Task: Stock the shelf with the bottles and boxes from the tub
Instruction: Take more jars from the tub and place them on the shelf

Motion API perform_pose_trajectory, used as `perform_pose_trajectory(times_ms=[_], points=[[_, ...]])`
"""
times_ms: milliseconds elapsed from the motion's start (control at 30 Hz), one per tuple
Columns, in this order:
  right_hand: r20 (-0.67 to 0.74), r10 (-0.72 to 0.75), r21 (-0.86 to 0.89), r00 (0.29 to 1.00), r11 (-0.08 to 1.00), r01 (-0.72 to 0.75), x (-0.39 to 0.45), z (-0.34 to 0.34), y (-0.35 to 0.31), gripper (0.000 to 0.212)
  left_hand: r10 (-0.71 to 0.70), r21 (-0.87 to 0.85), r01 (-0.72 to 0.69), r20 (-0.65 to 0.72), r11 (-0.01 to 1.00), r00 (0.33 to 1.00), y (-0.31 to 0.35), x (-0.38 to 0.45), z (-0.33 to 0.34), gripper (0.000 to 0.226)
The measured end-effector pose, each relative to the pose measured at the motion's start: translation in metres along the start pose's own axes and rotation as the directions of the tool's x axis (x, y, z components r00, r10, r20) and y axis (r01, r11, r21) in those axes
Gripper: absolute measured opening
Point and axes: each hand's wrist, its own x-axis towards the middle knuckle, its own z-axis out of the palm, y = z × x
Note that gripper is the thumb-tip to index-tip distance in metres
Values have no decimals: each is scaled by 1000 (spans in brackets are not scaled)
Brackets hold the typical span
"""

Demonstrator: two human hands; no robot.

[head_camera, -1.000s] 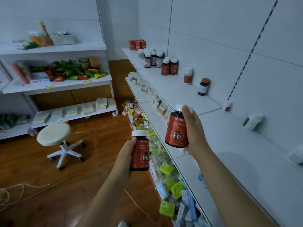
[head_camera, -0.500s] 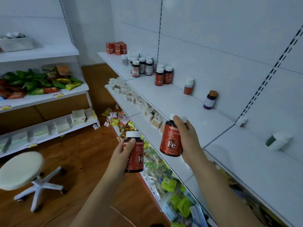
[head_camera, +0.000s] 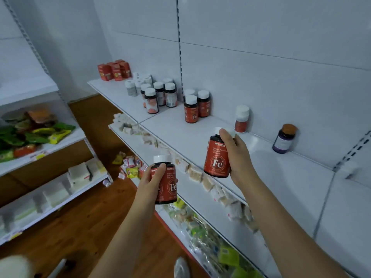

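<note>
Head view: left hand (head_camera: 152, 183) and raised right hand (head_camera: 236, 155) each grip an upright Fe bottle, fingers wrapped round.

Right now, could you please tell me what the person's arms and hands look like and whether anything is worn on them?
Both forearms are bare as far as the picture shows; no sleeve or cuff comes into view. The left hand and the right hand wear no gloves, and no watch, bracelet or ring can be seen on them. The fingernails look short and plain.
</note>
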Motion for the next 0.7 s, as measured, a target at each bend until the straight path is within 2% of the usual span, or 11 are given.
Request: perform_pose_trajectory(times_ms=[67,167,367,433,500,600,700], points=[[-60,11,38,998,999,-9,39,8,4,57,-8,35,7,23,999,1000,17,45,0,33],[-148,-8,55,989,998,16,90,20,14,39,-25,112,19,53,994,998,37,107,1,25],[-237,-97,-109,967,991,73,174,37,20,10,-8,166,-11,116,986,993,60,204,9,24],[-264,-138,-189,955,978,89,195,43,20,13,3,192,-30,139,981,990,61,227,9,16],[-265,-194,-265,945,957,122,214,47,20,20,26,223,-66,175,973,984,62,248,10,19],[-256,-296,-357,920,913,195,241,52,26,21,85,243,-147,247,959,965,66,281,16,32],[-240,-370,-431,897,869,243,255,56,40,25,189,301,-310,370,902,910,65,312,20,50]])
